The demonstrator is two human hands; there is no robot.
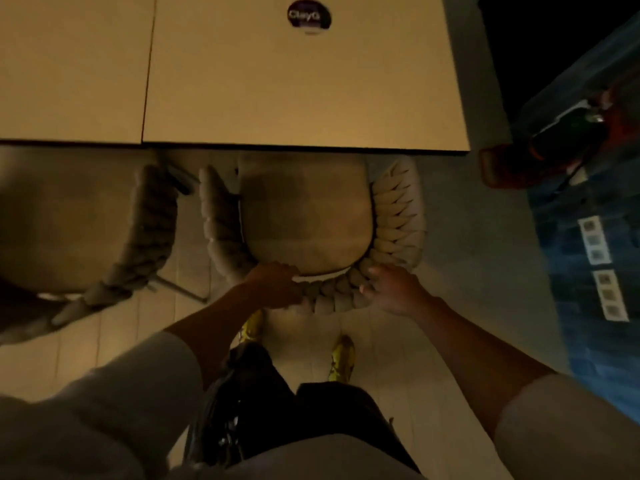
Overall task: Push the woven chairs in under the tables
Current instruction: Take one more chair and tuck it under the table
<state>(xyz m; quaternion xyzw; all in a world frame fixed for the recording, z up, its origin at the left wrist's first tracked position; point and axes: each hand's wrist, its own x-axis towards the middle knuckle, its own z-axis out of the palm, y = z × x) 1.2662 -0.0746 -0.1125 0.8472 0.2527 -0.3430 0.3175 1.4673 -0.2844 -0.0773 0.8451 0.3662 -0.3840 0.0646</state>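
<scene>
A beige woven chair [398, 216] with a padded seat stands right below me, its front edge tucked under the tan table [298, 91]. My left hand [273, 285] grips the braided backrest at its left. On the right part of the same backrest my right hand [391, 289] has its fingers curled over the braid. A second woven chair [149, 237] stands to the left, partly under the neighbouring table [69, 71].
A round dark sticker [309, 14] lies on the table top. Dark bags and blue fabric [588, 168] fill the right side. My feet in yellow shoes [341, 358] stand on the pale plank floor behind the chair.
</scene>
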